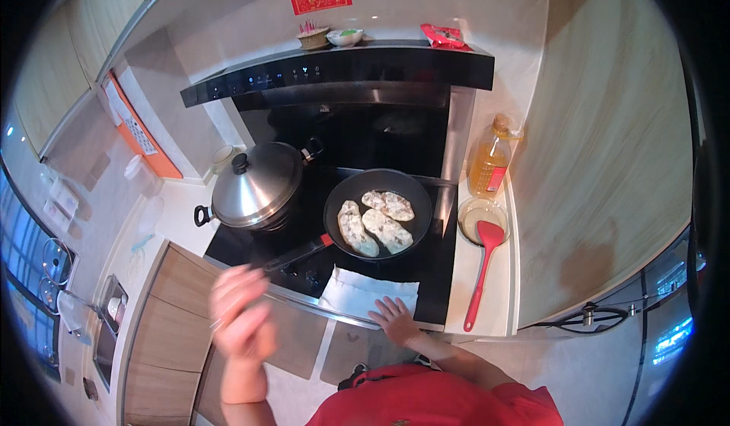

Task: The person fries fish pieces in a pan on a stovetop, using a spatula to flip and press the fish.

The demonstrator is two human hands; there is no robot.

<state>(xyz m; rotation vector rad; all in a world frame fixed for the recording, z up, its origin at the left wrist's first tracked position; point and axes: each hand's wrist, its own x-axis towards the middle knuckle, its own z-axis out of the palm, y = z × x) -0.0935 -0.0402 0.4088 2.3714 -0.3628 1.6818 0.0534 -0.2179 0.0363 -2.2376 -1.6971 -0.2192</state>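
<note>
My left hand (242, 315) is raised and blurred near the end of the frying pan's handle; whether it touches the handle I cannot tell. Fingers spread, my right hand (394, 319) rests on a white cloth or paper towel (365, 292) at the cooktop's front edge. Behind it, on the black cooktop, stands a dark frying pan (422, 198) with several pale, coated pieces of food (388, 231) lying flat in it. A red spatula (485, 272) leans with its head on a glass bowl (470, 215) on the right-hand counter.
A wok with a domed steel lid (265, 183) occupies the left burner. An oil bottle (489, 160) stands behind the glass bowl, beside the wooden panel on the right. The black range hood (353, 69) juts out above the cooktop. A sink (105, 346) lies to the far left.
</note>
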